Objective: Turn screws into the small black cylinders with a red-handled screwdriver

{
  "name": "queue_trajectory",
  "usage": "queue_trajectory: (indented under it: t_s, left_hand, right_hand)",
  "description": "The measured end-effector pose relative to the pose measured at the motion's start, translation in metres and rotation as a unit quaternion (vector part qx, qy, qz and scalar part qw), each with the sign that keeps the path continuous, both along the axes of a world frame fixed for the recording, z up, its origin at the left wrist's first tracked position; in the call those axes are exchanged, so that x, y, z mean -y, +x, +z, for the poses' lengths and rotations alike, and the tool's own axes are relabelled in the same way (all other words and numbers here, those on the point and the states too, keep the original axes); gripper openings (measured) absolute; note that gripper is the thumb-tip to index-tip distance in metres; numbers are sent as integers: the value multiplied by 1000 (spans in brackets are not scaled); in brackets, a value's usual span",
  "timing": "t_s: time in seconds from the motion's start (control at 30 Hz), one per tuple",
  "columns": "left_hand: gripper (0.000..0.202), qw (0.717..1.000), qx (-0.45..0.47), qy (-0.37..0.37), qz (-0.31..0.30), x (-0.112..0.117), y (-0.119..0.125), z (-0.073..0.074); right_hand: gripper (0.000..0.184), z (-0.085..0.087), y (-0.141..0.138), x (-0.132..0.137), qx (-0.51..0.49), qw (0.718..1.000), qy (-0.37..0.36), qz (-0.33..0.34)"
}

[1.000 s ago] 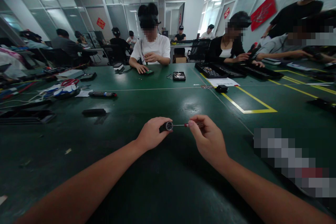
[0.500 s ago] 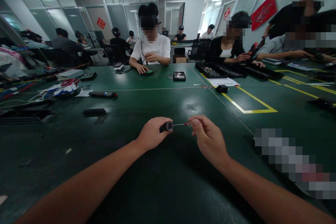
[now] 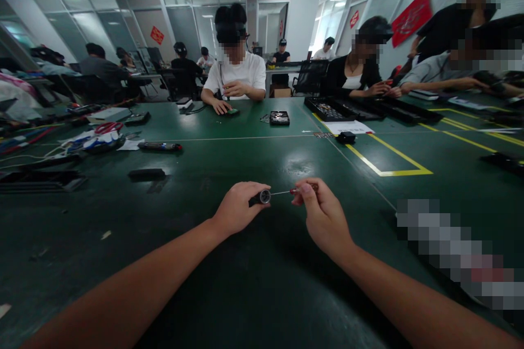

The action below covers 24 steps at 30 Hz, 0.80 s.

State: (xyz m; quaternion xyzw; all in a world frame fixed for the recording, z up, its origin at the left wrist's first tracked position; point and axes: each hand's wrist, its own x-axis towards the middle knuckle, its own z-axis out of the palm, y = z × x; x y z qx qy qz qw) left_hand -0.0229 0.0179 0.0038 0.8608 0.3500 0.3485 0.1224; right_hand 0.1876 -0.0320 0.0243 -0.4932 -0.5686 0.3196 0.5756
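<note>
My left hand (image 3: 237,210) is closed around a small black cylindrical part (image 3: 262,197) with a round metal end facing right. My right hand (image 3: 323,215) pinches the red handle of a thin screwdriver (image 3: 295,191). The screwdriver's metal shaft runs left, and its tip meets the metal end of the cylinder. Both hands hover just above the green table (image 3: 245,163), near its middle, a short way apart.
A black bar (image 3: 146,174) and a pen-like tool (image 3: 160,146) lie to the left, with cables and red scissors (image 3: 107,128) beyond. A hard drive (image 3: 279,118), black trays (image 3: 339,112) and yellow floor-tape lines (image 3: 388,161) lie further off. Several people sit working across the table.
My right hand has shifted slightly left and turned, its fingers rolling the screwdriver handle. My left hand and the cylinder have stayed in place.
</note>
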Motion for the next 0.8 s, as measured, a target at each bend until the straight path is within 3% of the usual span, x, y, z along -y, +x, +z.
queue_trajectory:
  t_s: [0.13, 0.2, 0.47, 0.8]
  left_hand:
    - [37, 1000, -7, 21, 22, -3, -1, 2]
    - [37, 999, -10, 3, 36, -6, -2, 1]
    - [38, 1000, -7, -3, 17, -2, 0, 1]
    - [38, 999, 6, -10, 31, 1, 2, 6]
  right_hand:
    - [34, -4, 8, -17, -215, 967, -128, 40]
    - [32, -7, 12, -22, -251, 959, -133, 26]
    - [28, -9, 6, -14, -94, 995, -20, -3]
    - [23, -1, 3, -1, 13, 1000, 25, 6]
